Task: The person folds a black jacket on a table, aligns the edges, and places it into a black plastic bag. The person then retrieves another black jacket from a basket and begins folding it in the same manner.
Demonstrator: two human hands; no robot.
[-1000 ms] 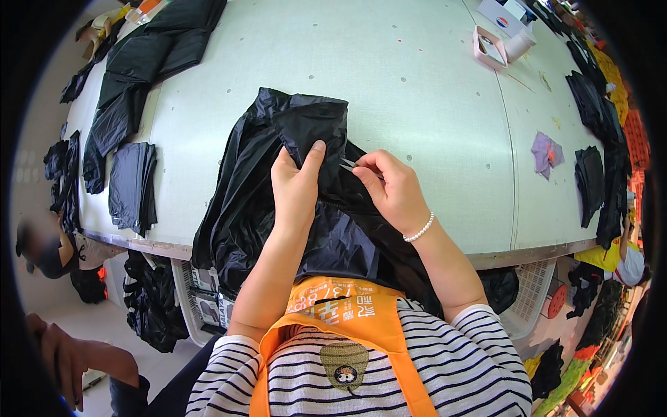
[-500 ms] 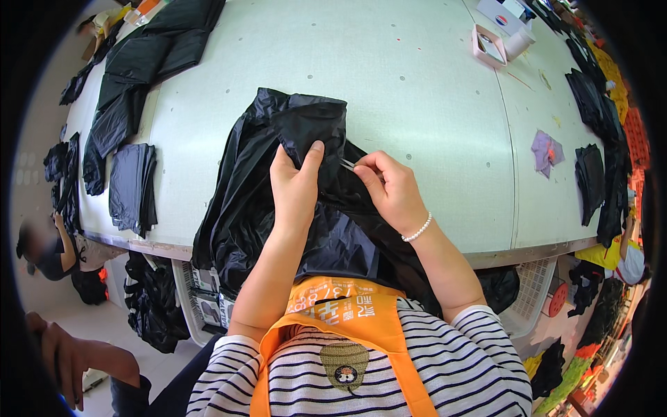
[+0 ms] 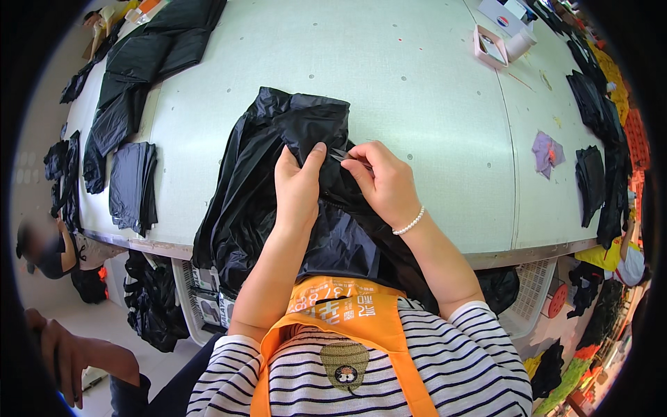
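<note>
A garment of thin, glossy black fabric (image 3: 243,187) lies bunched on the pale worktable and hangs over its near edge towards me. My left hand (image 3: 297,184) is closed on a fold of it, thumb on top. Just to the right, my right hand (image 3: 384,182), with a beaded bracelet at the wrist, pinches small metal thread snips (image 3: 340,154). Their pointed tip meets the cloth beside my left thumb. Most of the snips are hidden inside my right fingers.
Folded black pieces (image 3: 133,187) lie at the table's left, near a long black pile (image 3: 149,55). A pink box (image 3: 490,46) and a purple scrap (image 3: 547,153) lie on the right. White baskets (image 3: 185,299) stand under the table edge. Another person's hand (image 3: 76,354) shows lower left.
My right hand has moved slightly left and up, bringing the snips closer to my left thumb. My left hand and the garment have shifted slightly right.
</note>
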